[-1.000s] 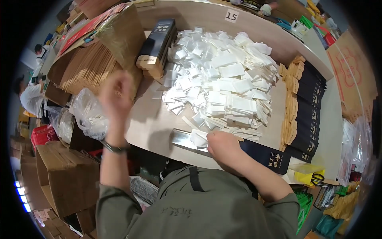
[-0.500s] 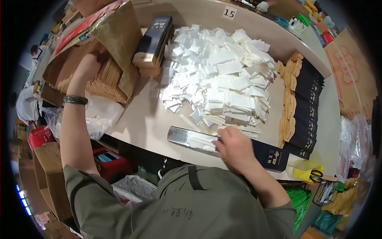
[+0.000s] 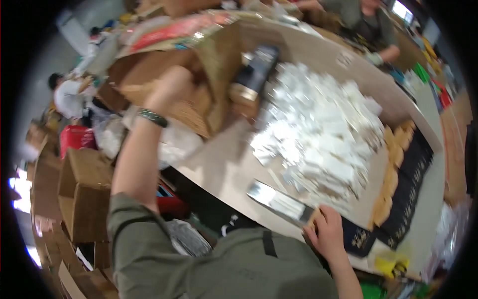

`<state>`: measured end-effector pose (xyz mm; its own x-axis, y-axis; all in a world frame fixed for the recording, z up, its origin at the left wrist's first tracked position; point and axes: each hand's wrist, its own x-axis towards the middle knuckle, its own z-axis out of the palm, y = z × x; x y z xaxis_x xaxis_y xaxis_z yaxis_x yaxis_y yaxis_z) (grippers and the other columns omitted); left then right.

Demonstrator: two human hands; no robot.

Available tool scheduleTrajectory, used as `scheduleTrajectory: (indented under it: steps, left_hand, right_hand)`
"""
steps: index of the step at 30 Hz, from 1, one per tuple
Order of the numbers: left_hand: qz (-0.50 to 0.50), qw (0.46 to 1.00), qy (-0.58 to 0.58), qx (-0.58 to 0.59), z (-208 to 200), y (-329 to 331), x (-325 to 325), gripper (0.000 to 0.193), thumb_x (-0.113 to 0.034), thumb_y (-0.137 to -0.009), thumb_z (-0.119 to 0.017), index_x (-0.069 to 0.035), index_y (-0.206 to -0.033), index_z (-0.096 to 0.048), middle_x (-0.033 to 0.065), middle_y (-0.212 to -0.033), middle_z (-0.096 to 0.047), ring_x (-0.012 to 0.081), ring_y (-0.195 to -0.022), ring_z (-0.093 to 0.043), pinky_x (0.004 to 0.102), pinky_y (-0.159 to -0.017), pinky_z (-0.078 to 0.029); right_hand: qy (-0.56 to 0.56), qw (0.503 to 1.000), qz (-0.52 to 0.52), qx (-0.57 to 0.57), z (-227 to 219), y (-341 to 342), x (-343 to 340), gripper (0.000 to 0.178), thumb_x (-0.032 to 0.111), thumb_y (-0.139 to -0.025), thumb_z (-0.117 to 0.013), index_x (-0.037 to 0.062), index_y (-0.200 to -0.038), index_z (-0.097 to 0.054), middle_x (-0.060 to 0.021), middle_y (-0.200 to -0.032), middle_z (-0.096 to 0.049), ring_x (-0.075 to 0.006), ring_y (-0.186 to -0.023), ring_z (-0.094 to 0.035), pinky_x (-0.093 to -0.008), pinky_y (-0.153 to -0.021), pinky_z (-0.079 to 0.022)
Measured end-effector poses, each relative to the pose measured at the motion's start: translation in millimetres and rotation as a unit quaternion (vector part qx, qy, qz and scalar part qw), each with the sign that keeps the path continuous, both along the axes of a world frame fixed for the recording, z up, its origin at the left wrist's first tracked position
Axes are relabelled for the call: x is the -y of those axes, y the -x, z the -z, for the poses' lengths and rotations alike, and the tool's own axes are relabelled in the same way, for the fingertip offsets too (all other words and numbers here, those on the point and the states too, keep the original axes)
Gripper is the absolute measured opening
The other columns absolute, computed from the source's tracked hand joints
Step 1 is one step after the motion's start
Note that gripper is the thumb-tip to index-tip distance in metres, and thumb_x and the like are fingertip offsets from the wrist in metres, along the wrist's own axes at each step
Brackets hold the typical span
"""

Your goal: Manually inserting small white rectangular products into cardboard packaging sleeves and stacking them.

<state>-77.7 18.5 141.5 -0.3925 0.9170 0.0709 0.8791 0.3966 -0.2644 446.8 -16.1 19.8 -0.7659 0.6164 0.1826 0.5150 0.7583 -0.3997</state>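
Note:
My left hand [image 3: 177, 82] reaches into an open cardboard carton [image 3: 217, 57], over tightly packed flat brown cardboard pieces [image 3: 196, 107]. Its fingers are hidden there. At the table's near edge, my right hand [image 3: 326, 229] has its fingers closed on the right end of a long, narrow silver-lined tray [image 3: 266, 194], beside a tan edge. White strips or packets seem to lie in the tray, though blur hides the detail. A flat black sleeve box [image 3: 357, 238] lies just right of that hand. Beyond the tray spreads a big heap of white and clear sachets [image 3: 318, 132].
Black boxes with tan ends [image 3: 408, 184] line the table's right side. A dark box stack [image 3: 256, 72] stands beside the carton. Yellow material [image 3: 391, 261] lies at the near right corner. An empty carton [image 3: 84, 194] stands on the left. Another person [image 3: 371, 27] is across the partition.
The view has swung, so the table appears farther right and lower. My left hand remains in the carton. A tan edge now shows beside my right fingers at the tray's end.

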Motion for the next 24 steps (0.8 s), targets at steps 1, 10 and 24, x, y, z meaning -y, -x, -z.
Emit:
scheduleTrajectory:
  steps: [1, 10, 24]
  left_hand:
    - [-0.037, 0.999, -0.02, 0.021, 0, -11, 1, 0.022, -0.019, -0.082, -0.06, -0.002, -0.079, -0.075, 0.0201, -0.083, -0.07, 0.037, -0.084, -0.068, 0.0447, -0.076, -0.056]
    - [-0.027, 0.888, -0.431, 0.159, 20, -67, 87, 0.024, -0.008, -0.094, -0.05, 0.003, -0.114, -0.058, 0.0208, -0.103, -0.065, 0.0323, -0.099, -0.063, 0.0404, -0.086, -0.048]
    - [0.116, 0.57, -0.095, 0.808, 191, -229, 87, 0.013, -0.007, -0.099, -0.054, 0.0, -0.103, -0.064, 0.0043, -0.092, -0.063, 0.009, -0.079, -0.06, 0.0239, -0.07, -0.049]
  right_hand:
    - [0.008, 1.0, -0.003, 0.001, -1, -3, 3, 0.045, 0.017, -0.068, -0.082, 0.0007, -0.103, -0.059, -0.0221, -0.124, -0.054, -0.0421, -0.112, -0.052, -0.0474, -0.095, -0.043]
    - [0.021, 1.0, 0.005, 0.014, 4, -15, 4, 0.05, 0.018, -0.062, -0.085, -0.0026, -0.099, -0.058, -0.0295, -0.136, -0.044, -0.0471, -0.124, -0.046, -0.0503, -0.105, -0.039]
    - [0.034, 0.997, -0.025, -0.065, 18, -14, -14, 0.036, 0.022, -0.071, -0.081, 0.0002, -0.09, -0.059, -0.0214, -0.128, -0.055, -0.0401, -0.12, -0.051, -0.0471, -0.1, -0.044]
